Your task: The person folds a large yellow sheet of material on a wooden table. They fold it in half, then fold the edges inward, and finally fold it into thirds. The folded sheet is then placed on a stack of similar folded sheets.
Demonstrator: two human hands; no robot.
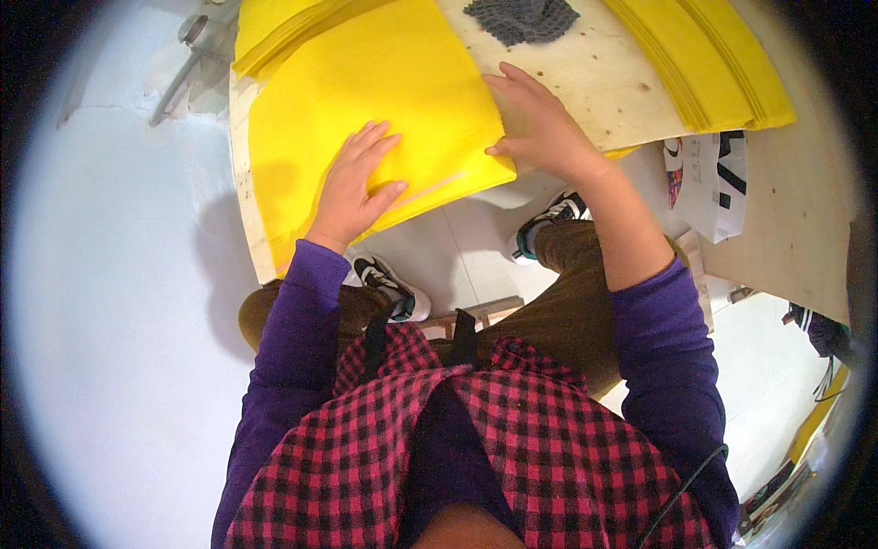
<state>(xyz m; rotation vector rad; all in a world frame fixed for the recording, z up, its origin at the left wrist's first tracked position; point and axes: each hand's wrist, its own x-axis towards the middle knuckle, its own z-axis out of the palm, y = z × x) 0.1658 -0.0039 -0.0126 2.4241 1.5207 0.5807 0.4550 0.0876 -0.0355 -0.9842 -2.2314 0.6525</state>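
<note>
A large yellow cloth sheet (393,87), felt-like and folded or stacked, lies at the near edge of a pale wooden table, slightly overhanging it. My left hand (355,188) rests on its near part with the fingers spread out, beside a thin pale strip along the near edge. At the cloth's right edge is my right hand (540,123), fingers apart, the thumb touching the near right corner. Neither hand grips anything that I can see.
More yellow cloth (283,32) is piled at the far left, and a stack of yellow pieces (704,64) lies at the right. A dark grey knitted cloth (523,18) sits between them on the wooden tabletop (594,82). A white printed bag (718,188) hangs below the right side.
</note>
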